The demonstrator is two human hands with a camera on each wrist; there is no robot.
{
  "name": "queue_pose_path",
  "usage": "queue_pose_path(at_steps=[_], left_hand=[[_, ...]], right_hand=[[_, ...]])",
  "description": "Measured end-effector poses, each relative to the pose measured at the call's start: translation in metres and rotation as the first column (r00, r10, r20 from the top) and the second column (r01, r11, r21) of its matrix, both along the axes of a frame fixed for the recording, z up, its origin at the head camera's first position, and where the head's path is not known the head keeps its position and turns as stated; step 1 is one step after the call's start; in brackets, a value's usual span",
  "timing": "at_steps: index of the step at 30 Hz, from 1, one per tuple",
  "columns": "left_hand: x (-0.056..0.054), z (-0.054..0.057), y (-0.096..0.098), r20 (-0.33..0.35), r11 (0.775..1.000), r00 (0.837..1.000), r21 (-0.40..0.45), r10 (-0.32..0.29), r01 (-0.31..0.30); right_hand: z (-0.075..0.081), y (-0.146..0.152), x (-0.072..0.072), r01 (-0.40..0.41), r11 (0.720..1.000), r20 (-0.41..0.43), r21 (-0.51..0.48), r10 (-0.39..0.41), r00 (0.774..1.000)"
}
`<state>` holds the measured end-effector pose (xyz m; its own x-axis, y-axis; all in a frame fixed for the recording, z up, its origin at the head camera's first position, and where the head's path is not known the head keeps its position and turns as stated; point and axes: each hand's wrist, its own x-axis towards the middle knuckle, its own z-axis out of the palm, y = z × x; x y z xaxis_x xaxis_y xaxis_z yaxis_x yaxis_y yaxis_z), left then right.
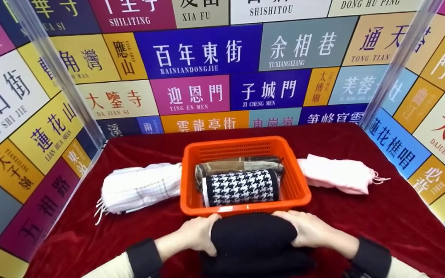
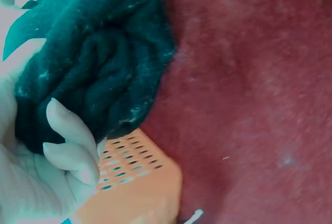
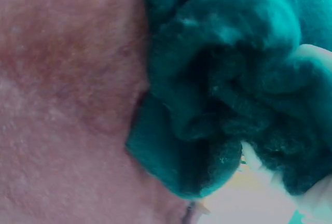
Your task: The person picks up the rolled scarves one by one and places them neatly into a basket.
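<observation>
A black scarf (image 1: 253, 235), thick and fuzzy, is partly rolled up in front of the basket, with a flat length trailing toward me. My left hand (image 1: 197, 233) grips the left end of the roll, thumb on the near side. At the right end, my right hand (image 1: 309, 229) holds the roll in the same way. In the left wrist view the coiled end of the scarf (image 2: 98, 58) shows, with curled fingers (image 2: 72, 156) beneath it. The right wrist view shows the other coiled end of the scarf (image 3: 223, 89), the right hand (image 3: 316, 198) mostly hidden behind it.
An orange plastic basket (image 1: 303, 193) stands just beyond the hands. In it lie a rolled houndstooth scarf (image 1: 242, 187) and a rolled brown plaid one (image 1: 222, 166). Rolled scarves flank it, one white (image 1: 141, 187), one pink (image 1: 334, 173). Dark red cloth (image 1: 75, 231) covers the table; sign-patterned walls surround it.
</observation>
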<state>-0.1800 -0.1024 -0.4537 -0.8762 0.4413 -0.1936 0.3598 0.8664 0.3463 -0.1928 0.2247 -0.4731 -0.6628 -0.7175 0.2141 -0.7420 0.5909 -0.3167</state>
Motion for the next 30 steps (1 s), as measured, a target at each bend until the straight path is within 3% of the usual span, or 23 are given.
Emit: queue_pose_path(at_steps=[3, 8, 13, 17, 20, 25, 30], left_hand=[[0.004, 0.016, -0.002, 0.002, 1.000, 1.000, -0.003, -0.017, 0.017], [0.006, 0.048, -0.007, 0.025, 0.999, 0.999, 0.038, -0.039, 0.038], [-0.008, 0.087, -0.010, 0.021, 0.993, 1.000, 0.118, -0.013, 0.010], [-0.032, 0.113, -0.011, 0.020, 0.976, 0.999, 0.213, 0.042, -0.045], [-0.055, 0.124, -0.013, 0.025, 0.965, 0.996, 0.247, 0.084, -0.088], [-0.097, 0.128, -0.018, 0.020, 0.960, 0.993, 0.254, 0.119, -0.120], [-0.133, 0.125, -0.020, 0.049, 0.944, 0.982, 0.271, 0.180, -0.186]], right_hand=[[0.015, 0.002, 0.004, -0.021, 1.000, -0.006, -0.022, 0.021, 1.000], [0.051, 0.005, 0.008, -0.031, 0.998, 0.053, -0.054, 0.034, 0.998], [0.093, 0.007, -0.007, -0.003, 0.997, 0.123, -0.073, 0.012, 0.992], [0.122, 0.006, -0.035, 0.036, 0.997, 0.143, -0.070, -0.026, 0.989], [0.135, 0.001, -0.064, 0.078, 0.995, 0.164, -0.061, -0.067, 0.984], [0.147, -0.011, -0.111, 0.169, 0.986, 0.191, -0.004, -0.165, 0.968], [0.147, -0.022, -0.150, 0.207, 0.977, 0.177, 0.047, -0.212, 0.961]])
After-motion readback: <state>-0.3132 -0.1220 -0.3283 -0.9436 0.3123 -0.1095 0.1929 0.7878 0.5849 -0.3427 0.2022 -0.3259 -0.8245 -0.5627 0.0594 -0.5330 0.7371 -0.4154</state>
